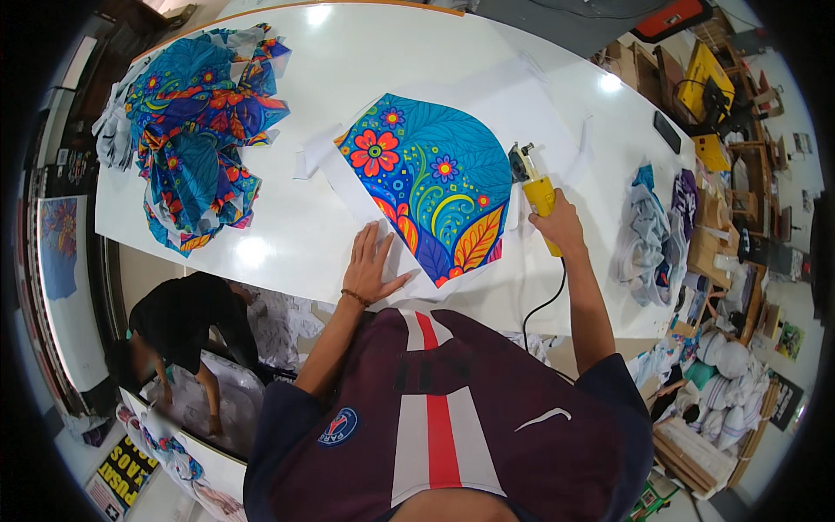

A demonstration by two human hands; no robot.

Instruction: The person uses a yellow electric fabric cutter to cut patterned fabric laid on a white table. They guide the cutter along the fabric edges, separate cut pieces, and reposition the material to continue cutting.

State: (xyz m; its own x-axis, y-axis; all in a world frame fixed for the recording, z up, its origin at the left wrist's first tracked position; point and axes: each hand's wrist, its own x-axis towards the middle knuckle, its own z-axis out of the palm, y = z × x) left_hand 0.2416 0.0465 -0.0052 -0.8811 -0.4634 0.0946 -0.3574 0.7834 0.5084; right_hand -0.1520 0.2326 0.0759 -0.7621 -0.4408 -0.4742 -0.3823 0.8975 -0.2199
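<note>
A colourful floral cut panel (pixel 430 183) lies on white sheet material (pixel 544 113) on the white table (pixel 261 278). My left hand (pixel 370 270) lies with fingers spread on the white material beside the panel's lower left edge. My right hand (pixel 557 222) grips a yellow corded electric cutter (pixel 537 196); its metal head is at the panel's right edge, and its black cord hangs down past the table edge.
Crumpled floral pieces (pixel 196 130) are piled at the left, light fabric scraps (pixel 648 244) at the right, near a black phone (pixel 667 132). A person in black (pixel 187 322) bends below the table at lower left. Cluttered boxes (pixel 709 252) and white bundles (pixel 731 374) stand at right.
</note>
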